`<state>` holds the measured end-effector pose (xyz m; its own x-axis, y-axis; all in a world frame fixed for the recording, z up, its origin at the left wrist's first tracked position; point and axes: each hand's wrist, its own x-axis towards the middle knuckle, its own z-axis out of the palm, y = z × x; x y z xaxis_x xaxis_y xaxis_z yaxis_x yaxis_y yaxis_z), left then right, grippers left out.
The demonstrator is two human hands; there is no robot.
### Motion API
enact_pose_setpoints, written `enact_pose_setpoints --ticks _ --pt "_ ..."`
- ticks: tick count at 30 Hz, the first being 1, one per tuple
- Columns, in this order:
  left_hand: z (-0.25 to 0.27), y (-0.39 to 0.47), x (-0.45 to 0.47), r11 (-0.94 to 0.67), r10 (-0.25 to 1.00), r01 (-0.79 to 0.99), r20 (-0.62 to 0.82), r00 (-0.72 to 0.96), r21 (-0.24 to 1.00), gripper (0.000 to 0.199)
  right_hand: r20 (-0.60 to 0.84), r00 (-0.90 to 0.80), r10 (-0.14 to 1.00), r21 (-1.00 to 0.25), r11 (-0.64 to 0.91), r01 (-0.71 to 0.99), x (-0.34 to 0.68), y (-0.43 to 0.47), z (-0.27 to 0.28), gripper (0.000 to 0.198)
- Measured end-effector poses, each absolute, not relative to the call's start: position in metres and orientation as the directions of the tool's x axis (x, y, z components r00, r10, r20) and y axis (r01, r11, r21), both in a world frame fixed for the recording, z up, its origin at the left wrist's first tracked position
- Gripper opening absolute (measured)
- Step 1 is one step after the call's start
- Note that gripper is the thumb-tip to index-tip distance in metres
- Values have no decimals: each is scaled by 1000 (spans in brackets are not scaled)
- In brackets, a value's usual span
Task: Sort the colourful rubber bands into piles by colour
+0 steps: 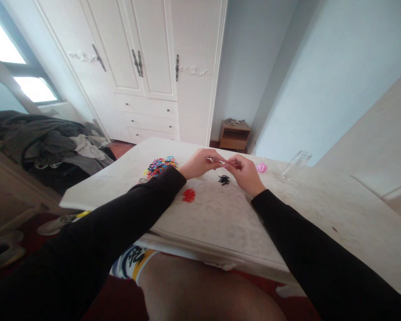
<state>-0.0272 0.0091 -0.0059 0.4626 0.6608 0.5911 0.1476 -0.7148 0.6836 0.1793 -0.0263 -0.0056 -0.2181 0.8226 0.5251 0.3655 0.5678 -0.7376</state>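
Note:
My left hand (pixel 203 163) and my right hand (pixel 242 171) meet above the pale table (pixel 217 223), fingertips pinched close together. Between them is something small and light, too small to name. Beside my left wrist lies a heaped pile of multicoloured bands (pixel 160 167), which look like small rubber bands. Nearer to me is a little bunch of red bands (pixel 189 195). A small cluster of black bands (pixel 224 179) lies just below my hands. To the right of my right hand sits a pink bunch (pixel 262 167).
A clear glass jar (pixel 297 164) lies tilted at the table's back right. Behind the table stand a white wardrobe (pixel 153 44) and a small wooden nightstand (pixel 234 136). Dark clothes (pixel 50 142) are heaped at the left. My bare leg shows under the table's front edge.

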Motion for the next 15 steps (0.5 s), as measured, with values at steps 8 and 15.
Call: enact_pose_setpoints --ticks 8,15 --pt "-1 7 -27 -693 689 149 586 426 706 14 534 -210 819 -738 573 358 179 -26 -6 24" --pt "2 3 -25 -637 729 139 534 428 758 10 560 -180 809 -703 579 412 179 -27 -5 19"
